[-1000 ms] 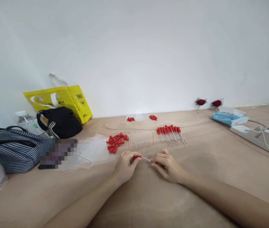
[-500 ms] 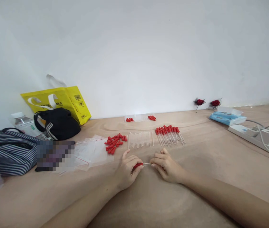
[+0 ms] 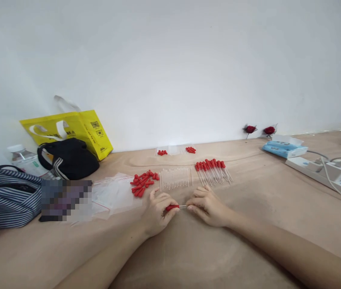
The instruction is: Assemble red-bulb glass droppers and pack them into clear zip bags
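Observation:
Between the thumb and fingers of my left hand (image 3: 158, 210) is a red rubber dropper bulb (image 3: 172, 207). My right hand (image 3: 208, 206) pinches a thin clear dropper tube (image 3: 182, 206), whose near end meets the bulb's mouth; the rest of the tube is hidden by the fingers. Beyond my hands lies a row of bare clear tubes (image 3: 174, 178). To the left of that row is a loose heap of red bulbs (image 3: 141, 182). On its right, several droppers with red bulbs fitted (image 3: 212, 170) lie side by side.
Clear zip bags (image 3: 114, 196) lie left of the bulb heap. A small bag with red pieces (image 3: 176, 149) rests near the wall. At left stand a striped pouch (image 3: 10, 200), black bag (image 3: 70, 158) and yellow bag (image 3: 94, 136); at right, a tissue pack (image 3: 284, 148) and power strip (image 3: 305, 166).
My view has shifted slightly. Both hands keep their grip on the bulb and tube, and more of the red bulb shows past my left fingers.

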{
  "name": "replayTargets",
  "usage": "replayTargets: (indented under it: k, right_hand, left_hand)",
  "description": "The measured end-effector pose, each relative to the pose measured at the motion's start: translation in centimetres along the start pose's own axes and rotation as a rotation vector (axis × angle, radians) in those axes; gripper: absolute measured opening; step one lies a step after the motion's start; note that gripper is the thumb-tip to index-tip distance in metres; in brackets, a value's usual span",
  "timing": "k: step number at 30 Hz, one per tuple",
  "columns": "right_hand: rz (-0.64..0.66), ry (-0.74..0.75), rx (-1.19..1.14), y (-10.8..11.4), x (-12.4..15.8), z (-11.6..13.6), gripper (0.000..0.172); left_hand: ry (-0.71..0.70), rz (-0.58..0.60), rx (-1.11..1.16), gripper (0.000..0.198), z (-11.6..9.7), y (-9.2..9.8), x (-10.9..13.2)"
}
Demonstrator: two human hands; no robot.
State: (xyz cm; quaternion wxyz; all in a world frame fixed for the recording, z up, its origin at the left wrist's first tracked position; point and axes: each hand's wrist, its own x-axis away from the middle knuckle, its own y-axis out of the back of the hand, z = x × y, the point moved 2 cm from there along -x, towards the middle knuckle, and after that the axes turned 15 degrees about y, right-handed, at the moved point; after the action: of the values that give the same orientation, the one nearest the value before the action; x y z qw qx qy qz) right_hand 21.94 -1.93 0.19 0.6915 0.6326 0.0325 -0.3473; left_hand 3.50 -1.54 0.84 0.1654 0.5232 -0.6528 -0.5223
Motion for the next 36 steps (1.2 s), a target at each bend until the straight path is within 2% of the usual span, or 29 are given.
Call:
replayTargets:
  k: [5,7,9,11,14,18,22,28,31,36]
  right_hand:
    - [0.049,0.039,0.089,0.5,0.4,0.0,0.018]
    - [0.031,0.001,0.107,0.4,0.6,-0.5,0.019]
    - [-0.046,-0.126,0.131,0.4,0.7,-1.8,0.021]
    - [-0.152,-0.316,0.161,0.6,0.5,-3.7,0.022]
    - [-0.229,-0.599,0.258,0.6,-0.4,-6.4,0.024]
    - [-0.155,-0.818,0.364,0.1,-2.2,-8.0,0.021]
    - [-0.07,-0.865,0.398,-0.8,-3.2,-8.2,0.021]
    - [-0.044,-0.85,0.411,-1.1,-3.4,-8.1,0.023]
    - [-0.003,-0.857,0.397,-1.0,-3.7,-8.0,0.025]
    - [0.093,-0.91,0.381,-1.0,-4.6,-8.0,0.027]
  left_hand:
    - [0.013,0.009,-0.008,0.009,0.3,-0.1,-0.1]
    - [0.054,-0.045,-0.021,0.015,0.8,0.0,-0.2]
    - [0.135,-0.138,-0.037,0.035,1.6,0.4,-0.3]
    - [0.225,-0.213,-0.063,0.044,2.6,0.7,-0.5]
    - [0.337,-0.27,-0.14,0.035,3.9,1.1,-0.7]
    - [0.467,-0.295,-0.24,0.025,4.9,1.6,-0.9]
    - [0.555,-0.3,-0.292,0.022,5.4,2.4,-1.0]
    - [0.651,-0.26,-0.292,0.036,6.7,2.9,-0.9]
    - [0.608,-0.265,-0.338,0.028,7.2,2.9,-1.0]
    - [0.488,-0.379,-0.447,0.017,7.2,2.8,-1.6]
